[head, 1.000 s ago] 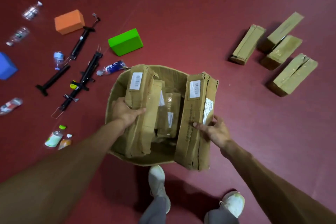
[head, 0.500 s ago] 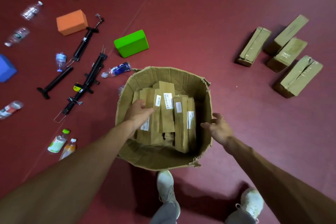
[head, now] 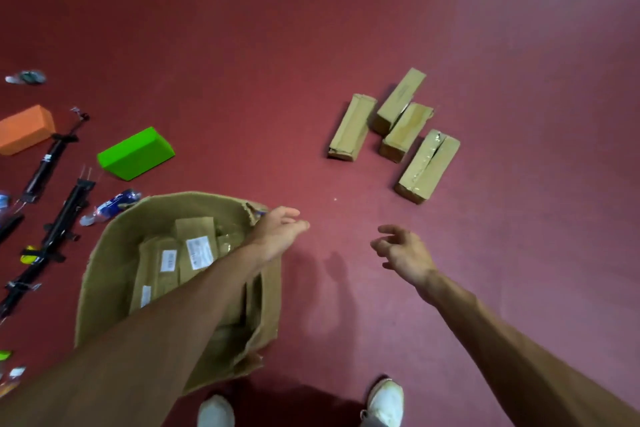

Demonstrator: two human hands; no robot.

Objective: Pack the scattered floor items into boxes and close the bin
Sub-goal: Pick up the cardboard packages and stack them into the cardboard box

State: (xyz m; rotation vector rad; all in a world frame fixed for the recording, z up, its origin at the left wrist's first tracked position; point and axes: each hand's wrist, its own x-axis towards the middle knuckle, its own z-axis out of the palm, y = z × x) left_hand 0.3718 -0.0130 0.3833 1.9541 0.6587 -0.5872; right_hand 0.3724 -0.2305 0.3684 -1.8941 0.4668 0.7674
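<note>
Maroon floor (head: 242, 45): empty left hand (head: 277, 232) and right hand (head: 403, 253), fingers apart, extend toward four tan cardboard boxes (head: 353, 128), probably for the open cardboard bin (head: 104, 270).

Both arms reach forward; the left hand (head: 277, 230) has straight fingers, the right hand (head: 403, 251) has loosely curled ones.

A bare indoor room, perhaps an exercise or storage space: a wide dark-red floor (head: 311, 45) strewn with a green foam block (head: 135, 154), black pumps (head: 65, 218), a plastic bottle (head: 110, 206) and taped cardboard boxes (head: 427, 166).
</note>
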